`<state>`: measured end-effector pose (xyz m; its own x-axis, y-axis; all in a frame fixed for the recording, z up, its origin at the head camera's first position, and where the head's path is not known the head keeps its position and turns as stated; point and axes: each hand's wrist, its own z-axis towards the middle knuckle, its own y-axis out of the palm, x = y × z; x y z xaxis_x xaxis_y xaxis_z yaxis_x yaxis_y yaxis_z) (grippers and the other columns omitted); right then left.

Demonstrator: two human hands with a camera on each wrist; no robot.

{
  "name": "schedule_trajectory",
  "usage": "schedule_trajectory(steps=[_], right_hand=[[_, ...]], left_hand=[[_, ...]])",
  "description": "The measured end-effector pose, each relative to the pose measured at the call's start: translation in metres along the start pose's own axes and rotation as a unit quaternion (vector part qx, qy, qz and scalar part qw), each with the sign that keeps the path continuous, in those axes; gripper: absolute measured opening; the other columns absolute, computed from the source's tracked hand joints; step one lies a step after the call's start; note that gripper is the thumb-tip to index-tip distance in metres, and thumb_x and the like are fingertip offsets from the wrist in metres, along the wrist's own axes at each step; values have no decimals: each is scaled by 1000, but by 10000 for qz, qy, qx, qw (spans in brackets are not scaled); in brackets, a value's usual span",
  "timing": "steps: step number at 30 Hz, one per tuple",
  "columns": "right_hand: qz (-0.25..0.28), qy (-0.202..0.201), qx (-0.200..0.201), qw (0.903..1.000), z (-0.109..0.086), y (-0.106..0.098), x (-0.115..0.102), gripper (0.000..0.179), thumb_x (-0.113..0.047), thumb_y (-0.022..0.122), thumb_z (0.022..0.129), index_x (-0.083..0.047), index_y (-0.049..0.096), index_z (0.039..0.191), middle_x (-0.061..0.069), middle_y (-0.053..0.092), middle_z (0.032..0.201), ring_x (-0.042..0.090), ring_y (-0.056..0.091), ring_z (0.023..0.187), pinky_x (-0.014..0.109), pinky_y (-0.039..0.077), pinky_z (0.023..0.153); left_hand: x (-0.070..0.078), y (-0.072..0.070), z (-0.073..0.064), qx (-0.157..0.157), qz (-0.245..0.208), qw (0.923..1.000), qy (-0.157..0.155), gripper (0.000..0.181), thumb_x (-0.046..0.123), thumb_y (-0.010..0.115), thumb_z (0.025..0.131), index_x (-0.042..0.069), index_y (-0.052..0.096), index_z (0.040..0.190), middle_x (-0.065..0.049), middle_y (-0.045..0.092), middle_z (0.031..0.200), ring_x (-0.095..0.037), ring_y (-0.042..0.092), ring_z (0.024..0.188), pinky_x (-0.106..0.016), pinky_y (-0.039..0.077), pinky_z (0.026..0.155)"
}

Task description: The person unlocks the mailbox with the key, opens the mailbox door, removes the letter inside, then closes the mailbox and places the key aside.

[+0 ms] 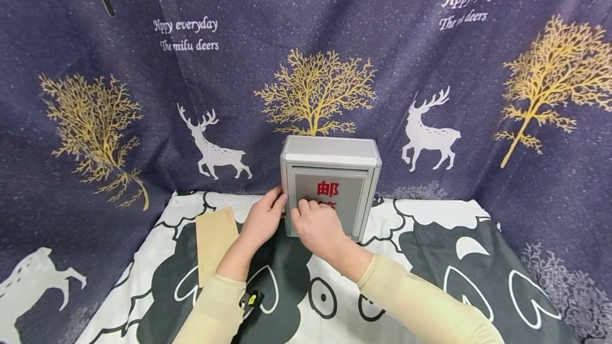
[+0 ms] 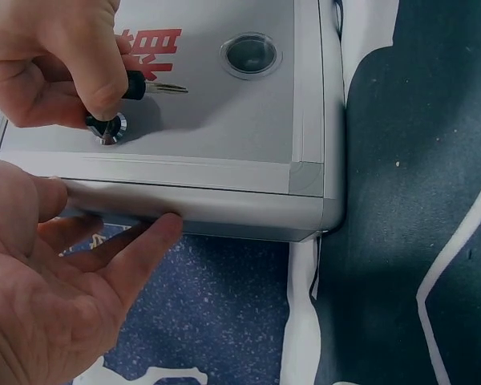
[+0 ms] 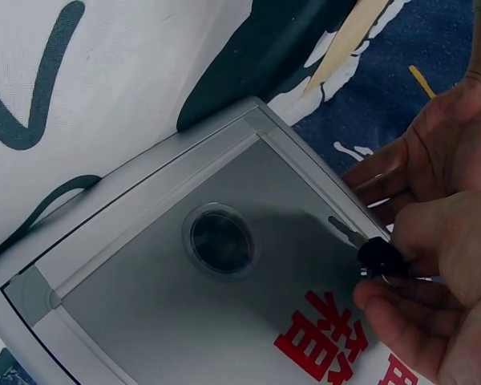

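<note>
A grey metal mailbox [image 1: 331, 152] with red characters on its front stands upright on the patterned cloth. My right hand [image 1: 317, 224] is at its front and pinches a black-headed key [image 3: 381, 255] at the lock [image 2: 108, 132]. A second key's metal blade [image 2: 168, 87] sticks out beside the fingers. How deep the pinched key sits in the lock is hidden. My left hand [image 1: 263, 216] rests against the mailbox's left side, its fingers fairly straight along the wall and the thumb near the front edge. A round window [image 2: 251, 55] is in the door, below the characters.
A tan envelope [image 1: 215, 240] lies on the cloth left of the mailbox, partly behind my left forearm. Behind the mailbox hangs a dark blue curtain [image 1: 325, 25] printed with deer and trees. A mail slot [image 1: 330, 170] runs along the mailbox's upper front.
</note>
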<state>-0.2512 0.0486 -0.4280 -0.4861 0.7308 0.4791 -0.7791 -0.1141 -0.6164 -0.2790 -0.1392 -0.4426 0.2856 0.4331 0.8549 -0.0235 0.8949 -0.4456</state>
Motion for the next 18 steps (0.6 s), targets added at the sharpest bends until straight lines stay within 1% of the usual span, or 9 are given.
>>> schedule_trajectory(steps=[7,11,15,18], right_hand=[[-83,-50,27,9999,-2,-1,0,17,-6,78,96,-9,69,83,7,59,79,21,63,65,31,56,54],[-134,-95,27,9999,-3,-2,-1,17,-7,76,98,-9,69,82,7,59,79,20,63,66,30,56,55],[-109,-214,212,9995,-5,-5,-3,15,-6,73,96,-9,68,82,8,63,83,20,66,68,30,57,56],[6,-220,354,9991,-8,-7,-4,16,-6,74,95,-9,67,81,8,64,84,21,68,70,30,56,56]], left_hand=[[1,0,1,-15,17,10000,37,50,32,53,121,8,54,165,-18,62,159,-36,72,129,-46,66,96],[1,1,1,-25,-15,10000,71,50,31,53,121,7,55,165,-18,63,158,-36,72,129,-46,66,95],[0,1,0,-35,-45,10000,74,50,31,53,121,7,55,164,-18,63,157,-36,72,128,-45,66,95],[0,1,0,-9,-41,10000,69,50,32,53,121,7,56,164,-18,64,157,-36,73,126,-45,66,94]])
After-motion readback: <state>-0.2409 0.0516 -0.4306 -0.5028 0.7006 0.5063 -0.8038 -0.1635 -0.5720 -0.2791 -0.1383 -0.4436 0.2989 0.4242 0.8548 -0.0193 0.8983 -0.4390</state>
